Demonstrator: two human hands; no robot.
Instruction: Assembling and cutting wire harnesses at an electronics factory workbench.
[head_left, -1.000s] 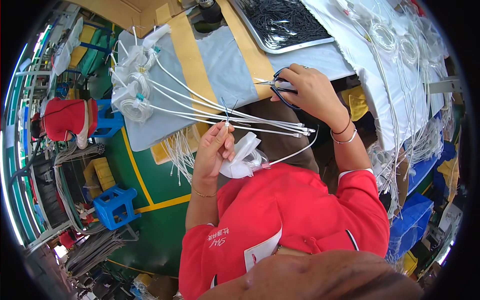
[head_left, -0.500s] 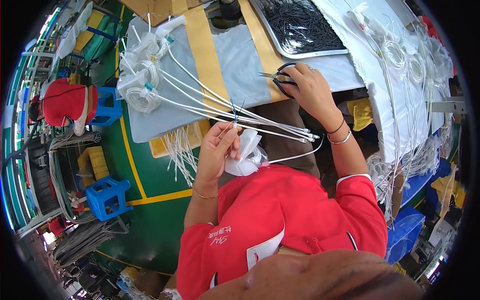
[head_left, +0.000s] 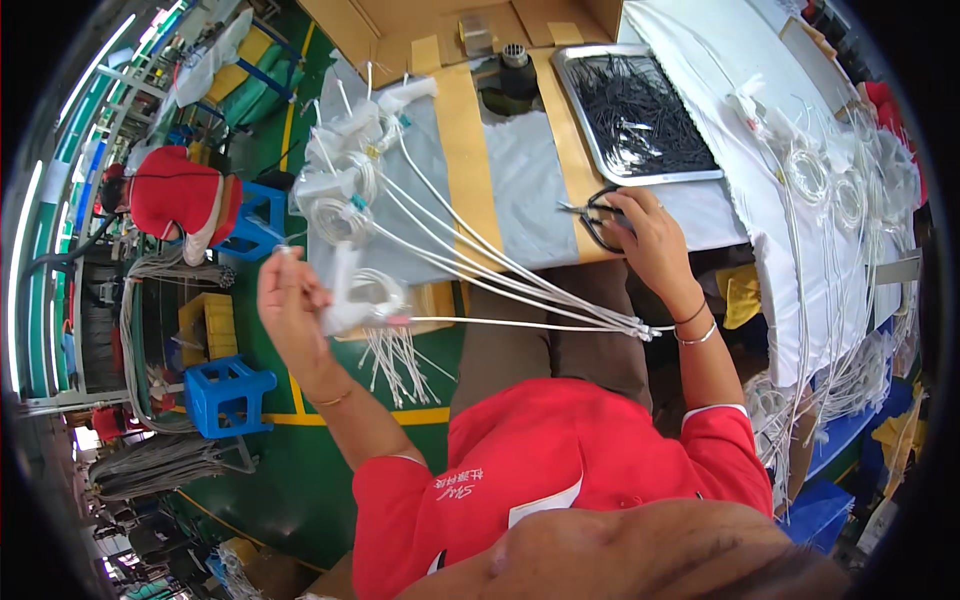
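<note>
The left hand (head_left: pixel 293 300) is raised off the left edge of the worktop (head_left: pixel 528 185); its grip is pinched together on a small pale piece (head_left: pixel 285 250), too blurred to name. Just beside those fingers hangs a cable coil (head_left: pixel 378 296) with a white wrap; whether the grip holds the wrap too cannot be told. From this coil one white cable runs across the person's lap to a bunch of cable ends (head_left: pixel 645 328) near the right wrist.

The right hand (head_left: pixel 652 238) has its grip closed around the dark handles of a pair of scissors (head_left: pixel 603 215), blades pointing left over the front of the worktop. More wrapped coils (head_left: pixel 345 190) lie on the worktop's left side, their white cables (head_left: pixel 480 245) slanting down to the same bunch. Beyond the scissors sits a metal tray (head_left: pixel 655 181) of thin black strips (head_left: pixel 640 115), with a dark cylindrical object (head_left: pixel 516 75) left of it.
</note>
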